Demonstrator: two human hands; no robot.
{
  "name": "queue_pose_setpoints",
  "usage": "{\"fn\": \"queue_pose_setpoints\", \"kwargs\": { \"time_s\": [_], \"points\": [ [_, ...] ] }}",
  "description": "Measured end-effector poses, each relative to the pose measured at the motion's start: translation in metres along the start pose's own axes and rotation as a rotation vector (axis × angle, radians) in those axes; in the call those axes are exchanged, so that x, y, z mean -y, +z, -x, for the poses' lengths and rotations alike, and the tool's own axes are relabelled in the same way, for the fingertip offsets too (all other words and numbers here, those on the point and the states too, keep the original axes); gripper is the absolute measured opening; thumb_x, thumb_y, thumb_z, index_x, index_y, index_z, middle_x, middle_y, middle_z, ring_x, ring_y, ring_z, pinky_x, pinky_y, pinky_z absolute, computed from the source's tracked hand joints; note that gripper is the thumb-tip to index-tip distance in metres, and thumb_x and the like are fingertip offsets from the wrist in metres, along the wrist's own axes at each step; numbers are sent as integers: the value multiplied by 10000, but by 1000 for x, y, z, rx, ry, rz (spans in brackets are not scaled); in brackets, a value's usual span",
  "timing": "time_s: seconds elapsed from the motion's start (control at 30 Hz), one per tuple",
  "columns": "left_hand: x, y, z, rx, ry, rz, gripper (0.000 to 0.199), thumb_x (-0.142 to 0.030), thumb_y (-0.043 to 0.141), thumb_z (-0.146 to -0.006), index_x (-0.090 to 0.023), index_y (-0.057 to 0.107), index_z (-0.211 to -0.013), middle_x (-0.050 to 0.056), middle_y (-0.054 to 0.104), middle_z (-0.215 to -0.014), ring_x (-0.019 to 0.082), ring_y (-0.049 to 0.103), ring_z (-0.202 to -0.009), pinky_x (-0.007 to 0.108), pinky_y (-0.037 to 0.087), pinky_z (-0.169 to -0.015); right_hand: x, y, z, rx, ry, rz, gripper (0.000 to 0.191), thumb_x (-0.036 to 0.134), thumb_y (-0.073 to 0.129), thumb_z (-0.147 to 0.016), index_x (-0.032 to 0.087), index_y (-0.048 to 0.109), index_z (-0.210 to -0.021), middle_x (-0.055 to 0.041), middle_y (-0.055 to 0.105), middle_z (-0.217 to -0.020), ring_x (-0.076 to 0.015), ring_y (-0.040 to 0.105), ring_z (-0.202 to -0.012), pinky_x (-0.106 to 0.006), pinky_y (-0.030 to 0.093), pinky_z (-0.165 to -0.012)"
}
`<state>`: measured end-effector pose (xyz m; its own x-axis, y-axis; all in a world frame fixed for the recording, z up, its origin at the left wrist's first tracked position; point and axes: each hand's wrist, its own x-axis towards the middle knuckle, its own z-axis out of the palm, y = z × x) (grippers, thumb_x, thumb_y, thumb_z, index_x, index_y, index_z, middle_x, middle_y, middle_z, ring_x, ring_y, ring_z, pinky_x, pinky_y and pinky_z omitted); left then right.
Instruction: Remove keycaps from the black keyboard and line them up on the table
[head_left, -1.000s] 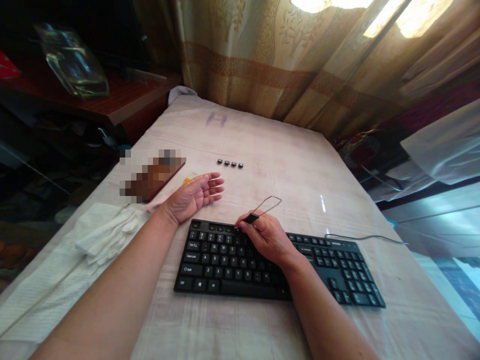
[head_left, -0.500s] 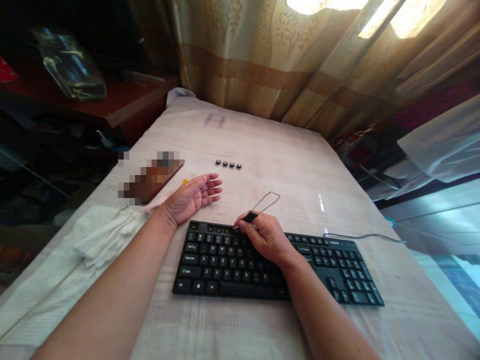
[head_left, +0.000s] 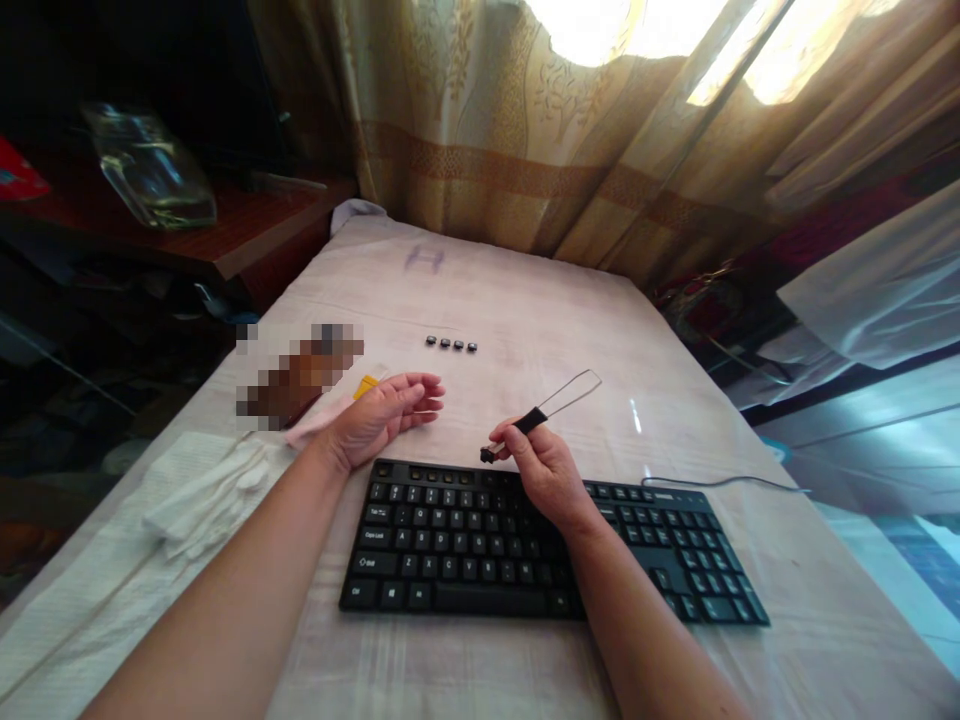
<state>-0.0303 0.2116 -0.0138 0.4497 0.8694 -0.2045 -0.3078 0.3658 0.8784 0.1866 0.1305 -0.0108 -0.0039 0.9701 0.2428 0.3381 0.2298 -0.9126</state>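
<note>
My right hand (head_left: 551,470) grips a keycap puller (head_left: 531,420) by its black handle, with a wire loop pointing up and to the right. At the puller's lower left end sits a small black keycap (head_left: 487,455), just above the top edge of the black keyboard (head_left: 480,598). Beyond the keyboard's upper left corner my left hand (head_left: 390,412) is held palm inward, fingers stretched and holding nothing. Past it, several black keycaps (head_left: 451,344) lie in a short row on the pale cloth. Part of the keyboard is hidden under my right hand and forearm.
A blurred-out brown object (head_left: 296,385) and a yellow item (head_left: 365,386) lie left of my left hand. Crumpled white cloth (head_left: 210,500) covers the left side. A glass jar (head_left: 154,170) stands on a wooden desk (head_left: 262,215). The keyboard cable (head_left: 727,481) runs right.
My right hand has lifted the puller off the keyboard's top row, and a keycap now shows at its end. The wire loop has swung rightward. My left hand's fingers have curled slightly.
</note>
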Motion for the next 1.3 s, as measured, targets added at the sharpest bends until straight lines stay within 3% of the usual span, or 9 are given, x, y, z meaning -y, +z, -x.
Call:
{"fn": "queue_pose_setpoints", "kwargs": {
  "time_s": [0.13,0.27,0.37,0.67,0.8,0.9,1.0,1.13,1.3],
  "points": [
    [-4,16,2,93,0,-419,285,-350,771,-667,-189,685,-886,32,711,-917,182,638,-862,328,474,-856,-1,1,1,-20,-6,-11,311,441,480,-922,188,635,-829,-18,661,-668,-149,646,-627,-277,534,-637],
    [-8,40,10,242,63,-883,235,-388,690,-736,-211,704,-889,22,716,-876,203,641,-850,305,466,-780,-4,2,3,-23,-63,20,266,392,480,-935,190,634,-858,-21,668,-707,-148,646,-649,-269,525,-643],
    [-5,50,15,241,129,-1060,224,-402,682,-740,-230,718,-878,6,720,-870,200,640,-835,284,449,-757,-4,2,4,-16,-116,49,244,357,474,-945,194,639,-869,-27,673,-751,-151,643,-689,-273,518,-677],
    [5,52,9,260,88,-926,191,-363,595,-780,-185,655,-815,3,659,-761,167,598,-727,256,443,-672,1,2,3,-18,-164,110,233,330,473,-939,195,649,-870,-43,689,-788,-168,648,-730,-292,520,-701],
    [1,56,12,290,34,-900,156,-330,605,-752,-191,652,-803,-5,655,-744,162,596,-705,259,456,-673,-4,2,2,-145,-161,126,221,320,467,-940,204,655,-923,-22,662,-732,-153,635,-668,-285,517,-673],
    [2,55,11,252,17,-868,172,-349,624,-742,-191,661,-800,-6,658,-732,161,594,-698,257,455,-658,-8,-3,0,-204,-166,234,208,302,476,-931,216,663,-967,-40,681,-802,-166,642,-715,-293,521,-697],
    [4,48,5,112,37,-812,211,-373,644,-724,-183,673,-811,1,669,-739,164,594,-704,255,447,-643,-8,-9,-2,-123,-145,514,224,223,504,-898,230,675,-1043,-67,691,-914,-185,648,-802,-295,510,-737],
    [7,38,-2,-11,-3,-716,273,-387,689,-672,-172,676,-839,7,685,-746,164,601,-702,253,445,-630,0,-15,-3,23,-27,921,271,140,527,-862,230,701,-1050,-93,687,-902,-215,636,-801,-317,490,-719],
    [8,35,-3,14,-52,-651,322,-378,716,-651,-167,687,-893,8,706,-729,158,612,-680,264,455,-655,-2,-22,-3,147,-5,947,248,158,522,-886,250,735,-974,-80,699,-902,-214,635,-842,-301,476,-713]
  ]
}}
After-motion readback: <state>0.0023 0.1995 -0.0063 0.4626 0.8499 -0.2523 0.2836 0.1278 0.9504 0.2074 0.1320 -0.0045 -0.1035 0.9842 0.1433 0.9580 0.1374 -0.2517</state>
